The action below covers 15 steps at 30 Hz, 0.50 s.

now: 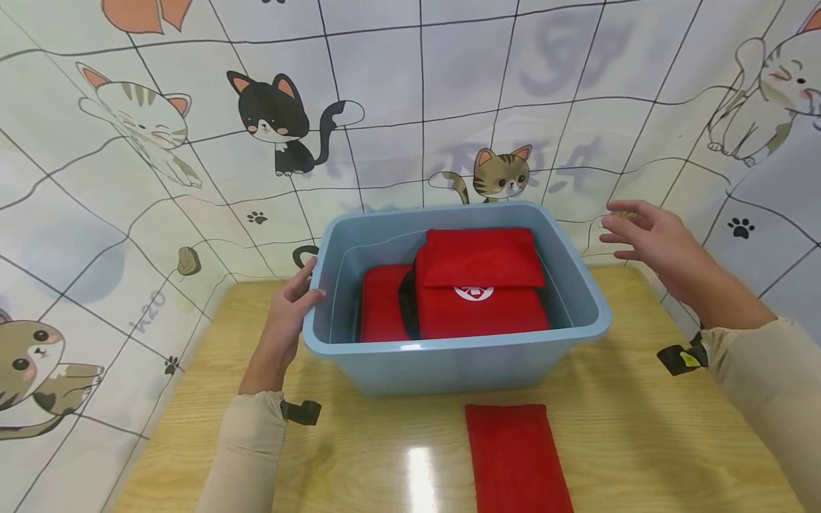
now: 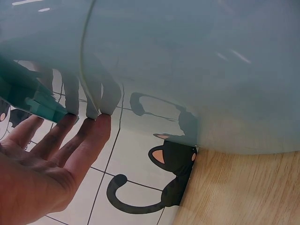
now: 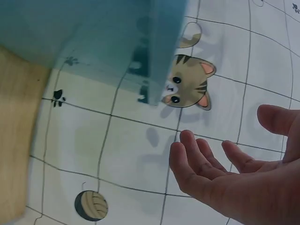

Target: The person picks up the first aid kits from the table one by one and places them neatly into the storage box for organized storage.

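Observation:
A light blue plastic bin (image 1: pixel 442 367) stands on the wooden table. Inside it lie two red bags: a flat one (image 1: pixel 385 299) on the left and a larger one (image 1: pixel 481 310) with a white round emblem and a raised flap. My left hand (image 1: pixel 291 313) holds the bin's left rim, thumb over the edge; in the left wrist view its fingertips (image 2: pixel 104 118) meet the outer wall below the rim. My right hand (image 1: pixel 661 246) is in the air to the right of the bin, apart from it, fingers loosely bent around nothing. The right wrist view shows its fingers (image 3: pixel 180 164) spread.
A flat red cloth piece (image 1: pixel 516 456) lies on the wooden table (image 1: pixel 359 442) in front of the bin. Behind and on both sides hangs a white gridded sheet (image 1: pixel 385 157) printed with cartoon cats. Dark straps sit at both wrists.

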### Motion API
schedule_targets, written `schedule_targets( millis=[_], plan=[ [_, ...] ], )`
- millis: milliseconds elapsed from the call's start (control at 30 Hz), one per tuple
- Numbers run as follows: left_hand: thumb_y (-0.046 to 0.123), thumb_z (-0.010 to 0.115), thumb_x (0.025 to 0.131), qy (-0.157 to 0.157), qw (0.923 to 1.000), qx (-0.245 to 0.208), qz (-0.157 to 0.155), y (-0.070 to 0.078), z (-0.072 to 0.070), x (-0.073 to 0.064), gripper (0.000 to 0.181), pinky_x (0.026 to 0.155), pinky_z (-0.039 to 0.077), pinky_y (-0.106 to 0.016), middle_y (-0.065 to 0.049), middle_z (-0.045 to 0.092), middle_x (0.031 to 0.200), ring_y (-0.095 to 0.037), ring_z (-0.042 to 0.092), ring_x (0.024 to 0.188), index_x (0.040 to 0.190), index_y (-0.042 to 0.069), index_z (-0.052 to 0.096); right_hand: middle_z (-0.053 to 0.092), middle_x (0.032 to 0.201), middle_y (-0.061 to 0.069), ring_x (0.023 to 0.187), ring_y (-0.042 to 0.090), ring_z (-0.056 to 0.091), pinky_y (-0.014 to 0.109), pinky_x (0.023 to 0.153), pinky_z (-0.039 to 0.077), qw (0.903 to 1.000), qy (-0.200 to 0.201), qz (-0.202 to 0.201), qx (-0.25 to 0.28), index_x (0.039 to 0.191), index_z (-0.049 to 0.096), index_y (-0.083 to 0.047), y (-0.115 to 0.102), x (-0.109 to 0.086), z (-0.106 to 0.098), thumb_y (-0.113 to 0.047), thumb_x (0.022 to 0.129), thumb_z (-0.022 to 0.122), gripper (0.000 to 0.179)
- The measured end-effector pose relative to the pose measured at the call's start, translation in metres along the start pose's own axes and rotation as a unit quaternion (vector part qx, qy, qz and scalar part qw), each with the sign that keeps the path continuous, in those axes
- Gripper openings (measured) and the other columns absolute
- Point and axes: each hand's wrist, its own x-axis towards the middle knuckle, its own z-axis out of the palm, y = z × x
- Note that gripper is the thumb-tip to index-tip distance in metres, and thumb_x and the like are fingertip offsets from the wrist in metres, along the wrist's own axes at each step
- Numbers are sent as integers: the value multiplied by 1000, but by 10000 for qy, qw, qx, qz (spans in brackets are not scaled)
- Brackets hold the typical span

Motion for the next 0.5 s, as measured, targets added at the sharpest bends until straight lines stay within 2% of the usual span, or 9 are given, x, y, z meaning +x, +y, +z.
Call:
schedule_targets(
  millis=[200, 500],
  plan=[
    [16, 57, 96, -15, 10000, 36, 10, 0, 1, 0, 63, 107, 38, -54, -10, 41, 154, -33, 42, 135, 153, 34, 39, 34, 151, 28, 92, -16, 52, 11, 75, 48, 9999, -72, 70, 97, 156, 21, -4, 29, -8, 4, -48, 102, 45, 74],
    [17, 57, 95, 30, 9999, 89, 54, -1, 1, 0, 63, 107, 38, -55, -10, 41, 154, -34, 42, 135, 153, 35, 39, 42, 143, 33, 90, -16, 54, 20, 77, 53, 9989, -432, 64, 145, 154, 23, 3, 65, -22, 24, -40, 105, 43, 68]
  ],
)
